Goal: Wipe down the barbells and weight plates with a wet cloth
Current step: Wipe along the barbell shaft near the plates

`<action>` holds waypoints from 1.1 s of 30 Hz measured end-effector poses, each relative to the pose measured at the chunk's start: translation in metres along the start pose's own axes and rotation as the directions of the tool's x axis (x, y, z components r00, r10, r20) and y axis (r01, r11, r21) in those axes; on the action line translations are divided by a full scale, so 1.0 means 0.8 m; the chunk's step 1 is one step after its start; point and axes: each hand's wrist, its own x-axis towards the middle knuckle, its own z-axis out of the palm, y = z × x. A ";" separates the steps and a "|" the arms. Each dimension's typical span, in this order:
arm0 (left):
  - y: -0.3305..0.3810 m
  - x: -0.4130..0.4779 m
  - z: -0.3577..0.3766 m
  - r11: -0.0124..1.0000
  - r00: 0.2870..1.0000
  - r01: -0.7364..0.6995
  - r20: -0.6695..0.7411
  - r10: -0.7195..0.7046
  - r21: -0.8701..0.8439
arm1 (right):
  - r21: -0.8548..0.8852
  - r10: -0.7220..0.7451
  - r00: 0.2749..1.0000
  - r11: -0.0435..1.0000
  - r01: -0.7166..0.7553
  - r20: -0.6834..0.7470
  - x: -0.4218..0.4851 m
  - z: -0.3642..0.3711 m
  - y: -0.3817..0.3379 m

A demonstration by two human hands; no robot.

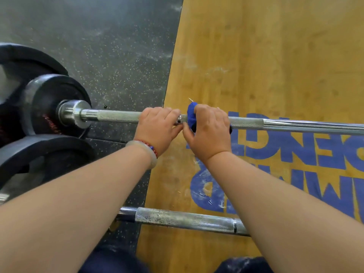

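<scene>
A steel barbell (118,116) runs across the middle of the view, its left end loaded with black weight plates (49,99). My left hand (157,125) grips the knurled shaft from above. Right beside it, my right hand (209,131) grips a blue cloth (191,113) wrapped around the same shaft. A second barbell (183,219) lies on the floor nearer to me, partly hidden by my forearms. Another black weight plate (39,152) sits at the left below the loaded end.
The bars lie over a yellow wooden lifting platform (256,56) with blue lettering. Dark speckled rubber flooring (108,46) covers the left side. My knees in dark trousers (110,261) show at the bottom edge.
</scene>
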 end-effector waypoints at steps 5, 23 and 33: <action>0.002 -0.002 -0.001 0.999 1.000 0.011 -0.005 -0.011 -0.053 | 0.021 -0.025 0.999 0.999 0.026 -0.033 0.000 0.002 0.005; 0.071 -0.034 -0.119 0.984 0.872 0.087 0.466 -0.150 0.153 | -0.140 0.146 0.933 0.985 -0.105 0.329 -0.057 -0.147 -0.062; 0.091 -0.091 -0.162 0.994 0.746 0.031 0.659 -0.092 0.103 | -0.143 0.312 0.878 0.950 -0.278 0.363 -0.117 -0.194 -0.109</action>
